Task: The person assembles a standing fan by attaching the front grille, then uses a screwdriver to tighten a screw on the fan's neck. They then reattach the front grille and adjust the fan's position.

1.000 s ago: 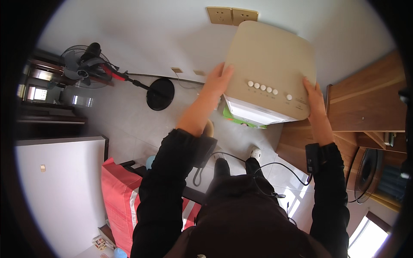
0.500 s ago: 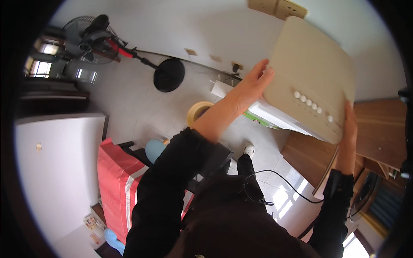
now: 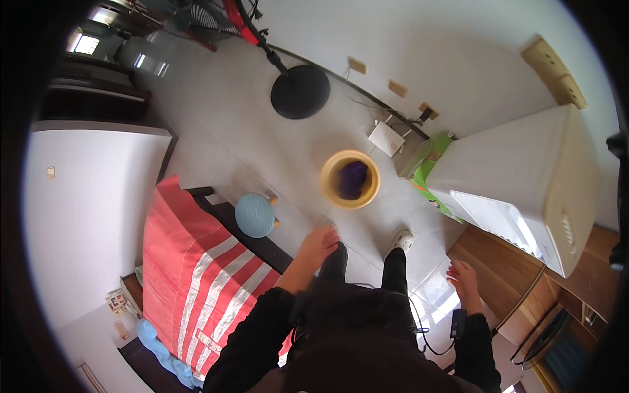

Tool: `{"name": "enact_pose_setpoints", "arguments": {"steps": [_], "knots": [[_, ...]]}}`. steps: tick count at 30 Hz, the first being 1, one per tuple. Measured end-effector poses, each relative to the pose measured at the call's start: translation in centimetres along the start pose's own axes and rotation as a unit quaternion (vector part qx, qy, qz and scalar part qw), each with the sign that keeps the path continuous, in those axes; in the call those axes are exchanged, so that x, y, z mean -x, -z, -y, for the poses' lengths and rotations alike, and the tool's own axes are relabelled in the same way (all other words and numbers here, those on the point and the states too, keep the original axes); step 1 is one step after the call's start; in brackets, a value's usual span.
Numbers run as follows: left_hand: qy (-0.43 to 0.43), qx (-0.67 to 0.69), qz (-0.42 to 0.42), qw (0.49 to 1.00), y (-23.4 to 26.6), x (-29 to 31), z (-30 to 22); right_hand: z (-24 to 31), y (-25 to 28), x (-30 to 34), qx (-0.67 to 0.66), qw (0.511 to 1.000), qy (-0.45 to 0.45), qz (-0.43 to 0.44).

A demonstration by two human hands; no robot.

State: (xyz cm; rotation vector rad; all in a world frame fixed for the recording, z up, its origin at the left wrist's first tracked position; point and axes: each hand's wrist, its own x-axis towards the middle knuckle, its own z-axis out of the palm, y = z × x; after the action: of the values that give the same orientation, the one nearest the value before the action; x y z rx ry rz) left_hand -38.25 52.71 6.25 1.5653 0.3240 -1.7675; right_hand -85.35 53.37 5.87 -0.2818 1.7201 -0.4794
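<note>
My left hand point(image 3: 317, 246) hangs free above the floor, fingers loosely apart, holding nothing. My right hand point(image 3: 464, 278) is lowered beside my leg, fingers apart and empty. A cream-white box-shaped appliance point(image 3: 524, 187) with a row of buttons on its side stands to my right, apart from both hands. On the tiled floor ahead of my feet sits a yellow round basin point(image 3: 350, 179) with dark purple cloth in it.
A small blue round stool point(image 3: 255, 215) stands by a red and white striped cover point(image 3: 190, 275). A black round fan base point(image 3: 300, 92) is farther off. A green box point(image 3: 426, 157), a white power strip point(image 3: 385, 138), and a wooden cabinet point(image 3: 504, 278) lie right.
Both hands let go of the cream appliance and dropped to my sides. The view tilted down, so the yellow basin and my feet now show.
</note>
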Motion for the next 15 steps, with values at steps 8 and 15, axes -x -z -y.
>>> {"name": "enact_pose_setpoints", "arguments": {"steps": [8, 15], "knots": [[-0.046, 0.023, -0.034, 0.998, 7.3, -11.3, 0.4, -2.3, -18.1, -22.7, 0.262, 0.947, 0.172, 0.07], [0.027, 0.191, -0.08, 0.978, 9.9, -25.1, 8.5, -8.2, -26.2, -44.3, 0.441, 0.812, 0.383, 0.0]]}}
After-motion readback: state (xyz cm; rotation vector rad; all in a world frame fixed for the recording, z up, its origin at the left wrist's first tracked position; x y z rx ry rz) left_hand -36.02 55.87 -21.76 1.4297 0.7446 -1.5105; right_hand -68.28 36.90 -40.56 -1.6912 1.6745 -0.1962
